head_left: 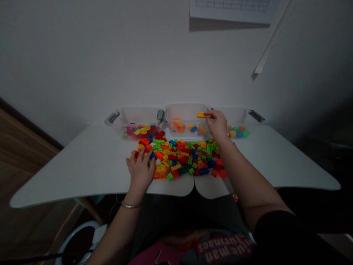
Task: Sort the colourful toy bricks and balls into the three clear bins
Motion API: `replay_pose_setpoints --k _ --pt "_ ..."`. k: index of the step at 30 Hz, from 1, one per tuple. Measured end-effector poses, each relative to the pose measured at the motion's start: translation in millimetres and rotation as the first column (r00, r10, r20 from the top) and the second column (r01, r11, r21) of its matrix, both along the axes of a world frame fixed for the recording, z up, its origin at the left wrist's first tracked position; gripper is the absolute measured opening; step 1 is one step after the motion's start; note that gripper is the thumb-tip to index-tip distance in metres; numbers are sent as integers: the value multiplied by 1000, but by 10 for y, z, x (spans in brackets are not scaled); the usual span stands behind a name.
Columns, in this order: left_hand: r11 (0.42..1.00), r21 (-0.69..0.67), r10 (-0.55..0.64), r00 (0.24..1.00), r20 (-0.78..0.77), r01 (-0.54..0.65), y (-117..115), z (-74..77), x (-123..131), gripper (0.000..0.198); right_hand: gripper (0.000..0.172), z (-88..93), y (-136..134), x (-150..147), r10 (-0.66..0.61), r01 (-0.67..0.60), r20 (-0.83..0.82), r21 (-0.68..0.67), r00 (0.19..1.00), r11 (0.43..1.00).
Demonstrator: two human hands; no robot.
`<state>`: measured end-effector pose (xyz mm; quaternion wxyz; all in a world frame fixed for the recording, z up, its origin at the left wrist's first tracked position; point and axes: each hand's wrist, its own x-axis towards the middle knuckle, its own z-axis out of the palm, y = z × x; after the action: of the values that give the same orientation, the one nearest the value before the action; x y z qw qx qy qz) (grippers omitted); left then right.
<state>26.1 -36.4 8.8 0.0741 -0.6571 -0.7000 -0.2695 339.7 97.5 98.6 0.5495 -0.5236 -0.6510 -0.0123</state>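
Note:
A yellow building brick [201, 115] is pinched in the fingertips of my right hand [217, 126], held above the right side of the middle clear bin [187, 110]. My left hand [140, 171] lies with spread fingers on the left edge of a heap of mixed building bricks [183, 159]. Red, yellow, green, blue and orange bricks make up the heap, spread in front of the bins. Inside the middle bin are an orange piece [179, 126] and a few yellow, blue and purple pieces.
The left clear bin [132, 112] holds red and yellow pieces. Green, orange and blue round pieces [239, 131] lie in the right clear bin [234, 112], partly behind my right hand. All stand on a white table [91, 162] against the wall.

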Motion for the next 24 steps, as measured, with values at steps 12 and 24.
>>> replay_pose_setpoints --k 12,24 --pt "999 -36 -24 999 -31 23 1 4 -19 44 47 9 -64 -261 -142 281 540 -184 830 942" --pt "998 -63 -22 1000 -12 21 -12 41 -16 45 38 -78 -37 -179 -67 154 478 -146 876 977"
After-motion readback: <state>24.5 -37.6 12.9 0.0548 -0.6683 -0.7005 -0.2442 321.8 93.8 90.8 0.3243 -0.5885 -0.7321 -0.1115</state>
